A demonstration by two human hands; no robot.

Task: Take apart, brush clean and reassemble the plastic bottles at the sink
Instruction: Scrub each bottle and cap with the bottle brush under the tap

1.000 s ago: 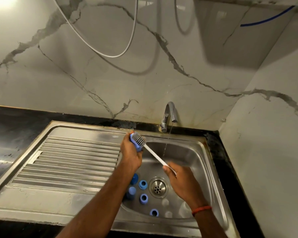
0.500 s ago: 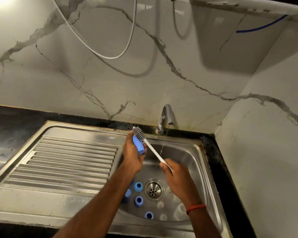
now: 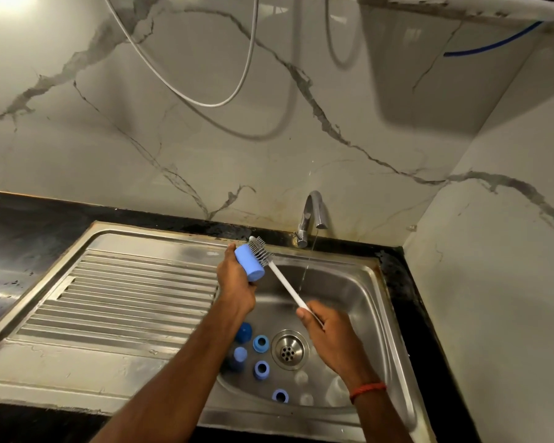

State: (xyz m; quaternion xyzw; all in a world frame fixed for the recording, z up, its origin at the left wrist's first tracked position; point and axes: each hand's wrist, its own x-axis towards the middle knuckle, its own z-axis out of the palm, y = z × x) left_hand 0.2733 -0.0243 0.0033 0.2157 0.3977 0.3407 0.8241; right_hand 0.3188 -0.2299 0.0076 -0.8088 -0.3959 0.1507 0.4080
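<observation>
My left hand (image 3: pixel 235 279) grips a light blue plastic bottle part (image 3: pixel 249 262) above the basin's left rim. A bottle brush (image 3: pixel 262 251) with grey bristles and a white handle lies against that part's far side. My right hand (image 3: pixel 328 334) holds the lower end of the white handle over the basin. On the basin floor several blue bottle parts lie left of the drain, among them a blue ring (image 3: pixel 261 343) and a blue cap (image 3: pixel 280 395). Clear bottle pieces (image 3: pixel 301 377) lie near the front of the basin.
The steel sink (image 3: pixel 370 314) has a ribbed draining board (image 3: pixel 125 302) on its left. A thin stream runs from the tap (image 3: pixel 312 215) at the back. A black counter (image 3: pixel 23 225) surrounds the sink; marble walls stand behind and to the right. A hose (image 3: pixel 205 100) hangs overhead.
The brush head has slid out past the top of the blue part, and my left hand has turned the part so more of its side shows. The camera dipped slightly.
</observation>
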